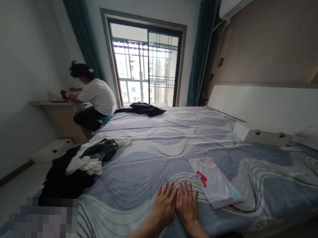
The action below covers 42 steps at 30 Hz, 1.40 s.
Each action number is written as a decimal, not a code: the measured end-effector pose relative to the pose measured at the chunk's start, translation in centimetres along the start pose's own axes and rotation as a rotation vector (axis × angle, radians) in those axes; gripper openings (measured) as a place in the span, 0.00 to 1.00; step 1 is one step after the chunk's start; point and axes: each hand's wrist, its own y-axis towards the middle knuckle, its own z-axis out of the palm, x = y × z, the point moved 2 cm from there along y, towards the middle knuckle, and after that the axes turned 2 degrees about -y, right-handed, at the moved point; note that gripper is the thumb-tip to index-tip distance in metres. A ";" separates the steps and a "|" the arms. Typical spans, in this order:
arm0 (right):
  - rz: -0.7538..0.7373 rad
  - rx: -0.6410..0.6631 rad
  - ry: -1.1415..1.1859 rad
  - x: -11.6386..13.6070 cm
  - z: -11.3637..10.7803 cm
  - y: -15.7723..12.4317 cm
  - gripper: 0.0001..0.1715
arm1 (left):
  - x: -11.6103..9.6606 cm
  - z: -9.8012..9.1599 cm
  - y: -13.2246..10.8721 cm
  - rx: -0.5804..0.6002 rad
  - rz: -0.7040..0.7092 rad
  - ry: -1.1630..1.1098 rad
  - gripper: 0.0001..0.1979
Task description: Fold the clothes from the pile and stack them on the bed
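Both my hands lie flat on the patterned bedsheet (138,174), side by side near the front of the bed. My left hand (164,205) has its fingers stretched out and holds nothing. Just beside it, my right hand (187,204) is also spread on the sheet with nothing in it. Right of my right hand, a folded white garment (214,181) with a pink print and pink edging lies flat, apart from the fingers.
On the left bed edge sits a heap of black and white clothes (88,165). Dark clothing (143,109) lies at the far edge. A white box (261,134) stands at right. A person (99,95) sits at a small desk (61,114), holding something red.
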 end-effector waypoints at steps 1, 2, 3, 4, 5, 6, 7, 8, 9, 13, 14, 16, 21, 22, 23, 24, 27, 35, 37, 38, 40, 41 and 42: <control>-0.052 0.023 0.018 1.7 0.1 -0.1 0.33 | 1.1 -0.4 -1.3 -0.014 -0.032 0.012 0.29; -0.101 0.041 0.037 3.3 0.2 -0.1 0.33 | 2.2 -0.8 -2.5 -0.027 -0.067 0.029 0.29; -0.148 0.055 0.057 4.9 0.3 -0.1 0.33 | 3.3 -1.2 -3.6 -0.042 -0.105 0.048 0.30; -0.190 0.064 0.077 6.4 0.3 0.0 0.33 | 4.5 -1.6 -4.7 -0.059 -0.143 0.066 0.30; -0.228 0.070 0.097 7.9 0.4 0.2 0.33 | 5.7 -1.9 -5.6 -0.077 -0.181 0.082 0.30; -0.260 0.074 0.116 9.4 0.6 0.4 0.33 | 6.8 -2.2 -6.4 -0.097 -0.218 0.097 0.29; -0.290 0.076 0.134 10.8 0.7 0.7 0.33 | 7.8 -2.5 -7.2 -0.117 -0.252 0.109 0.29; -0.319 0.078 0.149 12.2 0.8 1.0 0.33 | 8.8 -2.6 -7.8 -0.135 -0.283 0.122 0.29; -0.349 0.080 0.163 13.6 0.9 1.3 0.32 | 9.7 -2.7 -8.3 -0.152 -0.311 0.136 0.29; -0.455 0.117 0.216 18.1 1.2 2.9 0.33 | 13.2 -3.8 -8.9 -0.238 -0.449 0.229 0.29; -0.471 0.132 0.227 18.8 1.3 3.3 0.33 | 14.4 -4.8 -8.7 -0.266 -0.489 0.277 0.28; -0.484 0.156 0.239 19.8 1.3 4.0 0.34 | 17.3 -7.8 -8.2 -0.322 -0.563 0.397 0.27; -0.474 0.172 0.244 20.2 1.3 4.5 0.36 | 26.5 -18.2 -6.6 -0.438 -0.711 0.567 0.27; -0.472 0.174 0.246 20.1 1.3 4.4 0.36 | 28.1 -19.9 -6.3 -0.466 -0.755 0.583 0.27; -0.471 0.175 0.251 20.1 1.4 4.4 0.36 | 29.4 -21.2 -6.1 -0.491 -0.801 0.595 0.27; -0.471 0.177 0.258 20.1 1.4 4.3 0.36 | 30.5 -22.2 -5.8 -0.508 -0.840 0.604 0.26; -0.475 0.171 0.291 20.1 1.7 4.4 0.36 | 32.2 -23.6 -5.1 -0.507 -0.900 0.609 0.22; -0.465 0.196 0.326 20.1 0.7 4.2 0.37 | 31.6 -22.8 -3.0 -0.453 -0.917 0.629 0.20; -0.473 0.209 0.350 19.9 0.2 4.0 0.37 | 31.3 -22.8 -3.3 -0.440 -0.956 0.623 0.18; -0.480 0.214 0.367 19.8 -0.1 4.0 0.37 | 31.3 -23.0 -3.6 -0.436 -0.968 0.619 0.17; -0.492 0.222 0.401 19.5 -0.7 3.8 0.37 | 31.3 -23.9 -4.4 -0.434 -0.980 0.617 0.17; -0.495 0.225 0.415 19.4 -0.9 3.8 0.37 | 31.3 -24.5 -4.9 -0.436 -0.988 0.617 0.18; -0.493 0.227 0.424 19.4 -1.1 3.8 0.37 | 31.4 -25.1 -5.4 -0.434 -1.001 0.612 0.18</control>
